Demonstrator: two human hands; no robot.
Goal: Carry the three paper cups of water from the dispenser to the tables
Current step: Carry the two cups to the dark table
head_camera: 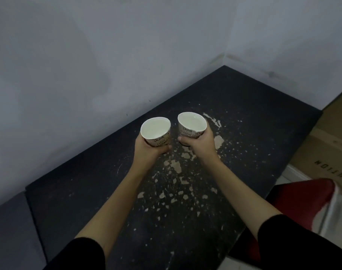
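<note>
Two white paper cups with dark printed lettering are held out over a black table (234, 106) whose dark coating is chipped away in pale flecks. The left hand (148, 151) is wrapped around the left paper cup (156, 132) from below, and the right hand (199, 143) grips the right paper cup (191, 125) the same way. Both cups stand nearly upright, close together but apart, with water near the brim. Whether their bases touch the table cannot be told. The table sits in a corner of pale grey walls (88, 55). A cardboard box (330, 145) and a red-and-white cloth (310, 203) lie to the right. Black sleeves (295, 244) cover the upper forearms.
</note>
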